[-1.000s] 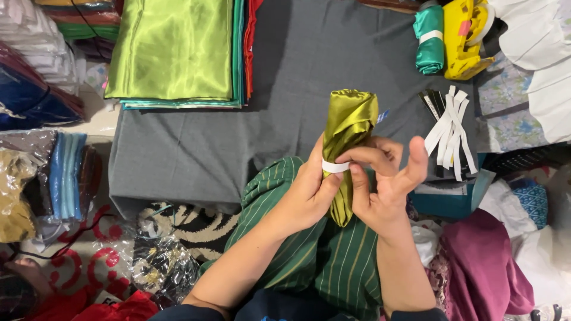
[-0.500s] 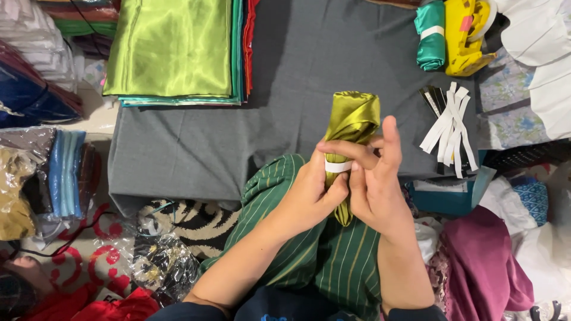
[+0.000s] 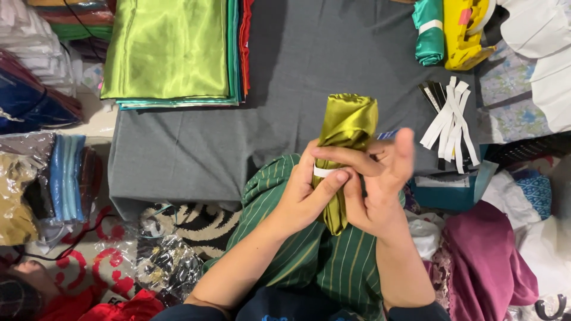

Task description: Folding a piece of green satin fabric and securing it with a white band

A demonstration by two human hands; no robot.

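Here, at the far left, clear plastic packets of folded cloth (image 3: pixel 35 178) lie beside the grey worktop (image 3: pixel 196 154), and a stack of shiny green fabric (image 3: pixel 166 50) sits at its back left. In the middle, above the worktop's near edge, the left hand (image 3: pixel 306 196) has its fingers closed around a rolled olive-green satin bundle (image 3: pixel 345 128), thumb pressing a narrow white paper band (image 3: pixel 324 172) that circles it. The right hand (image 3: pixel 377 178) grips the same roll from the other side, some fingers raised loose. The satin looks light, soft and slippery, so the banded waist seems the surest hold. Further right lie loose white paper strips (image 3: pixel 453 122), then a banded teal roll (image 3: pixel 429 32) and a yellow tape dispenser (image 3: pixel 467 30).
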